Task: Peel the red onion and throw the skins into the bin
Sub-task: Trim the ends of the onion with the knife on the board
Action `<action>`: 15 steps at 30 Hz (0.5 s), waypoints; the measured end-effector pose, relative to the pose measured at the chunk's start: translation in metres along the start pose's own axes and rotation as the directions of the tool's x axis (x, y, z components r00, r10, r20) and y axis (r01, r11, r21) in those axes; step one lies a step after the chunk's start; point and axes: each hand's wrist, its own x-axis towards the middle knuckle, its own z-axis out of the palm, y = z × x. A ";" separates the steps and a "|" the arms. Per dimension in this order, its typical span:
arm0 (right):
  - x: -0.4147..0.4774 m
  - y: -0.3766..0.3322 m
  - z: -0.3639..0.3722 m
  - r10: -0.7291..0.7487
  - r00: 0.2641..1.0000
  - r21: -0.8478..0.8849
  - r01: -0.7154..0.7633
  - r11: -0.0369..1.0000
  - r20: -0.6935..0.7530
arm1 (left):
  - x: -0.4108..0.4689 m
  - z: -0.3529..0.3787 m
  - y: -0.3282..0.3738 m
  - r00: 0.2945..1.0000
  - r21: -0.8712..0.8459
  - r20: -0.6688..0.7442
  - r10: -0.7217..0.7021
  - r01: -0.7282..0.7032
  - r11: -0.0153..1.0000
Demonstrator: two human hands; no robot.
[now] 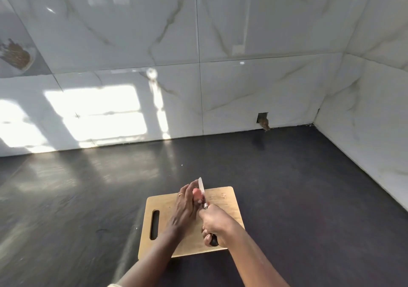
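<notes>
Onion: a red onion (pixel 197 195), pinkish and rounded, is held over the far half of the wooden chopping board (pixel 223 200). Only a small part shows between the fingers and the blade, so its long axis and which way its ends point cannot be told.
Left hand: the left hand (pixel 185 209) is cupped around the onion from the board's handle-slot side, fingers stretched away from the person and closed on it. A ring sits on one finger.
Right hand: the right hand (pixel 217 225) is wrapped in a fist around the dark handle of a knife (pixel 202 190), above the near right part of the board.
Knife: the long axis runs from the fist away from the person, tip toward the wall. The pale, narrow blade lies against the onion's right side, touching it. A short metal collar joins blade and handle.
Onion relative to grip: the onion is beyond the right fist, alongside the blade, and inside the left hand's fingers.
Chopping board: light wood, rectangular with rounded corners, a long oval handle slot near its left edge, lying flat.
Worktop: the worktop (pixel 309 198) under the board is dark, matte and smooth.
Wall: the wall (pixel 242 88) beyond the board is glossy white marble-look tiles with grey veins, with bright window reflections to the left.
</notes>
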 end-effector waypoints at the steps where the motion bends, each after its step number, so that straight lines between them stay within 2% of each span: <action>1: 0.000 0.000 0.001 -0.010 1.000 -0.041 0.009 0.999 -0.018 | -0.001 0.000 0.002 0.999 -0.019 -0.027 -0.040 0.039 0.999; 6: 0.014 0.010 0.010 -0.075 0.989 -0.290 0.035 0.956 -0.130 | 0.011 0.009 0.005 0.981 0.099 -0.149 -0.122 0.137 0.986; 8: 0.016 0.012 0.012 -0.082 0.985 -0.294 0.035 0.955 -0.149 | 0.018 0.013 0.006 0.958 0.015 -0.186 -0.220 0.227 0.974; 10: 0.013 0.014 0.014 -0.080 0.988 -0.206 0.052 0.977 -0.131 | 0.021 0.010 0.008 0.947 -0.012 -0.178 -0.268 0.270 0.963; 13: 0.008 0.014 0.019 -0.063 0.994 -0.011 0.062 0.998 -0.087 | 0.020 0.004 0.013 0.955 -0.034 -0.188 -0.230 0.228 0.973; 15: 0.009 0.012 0.022 -0.052 0.995 0.037 0.055 0.998 -0.080 | 0.020 0.001 0.009 0.937 -0.100 -0.180 -0.298 0.284 0.954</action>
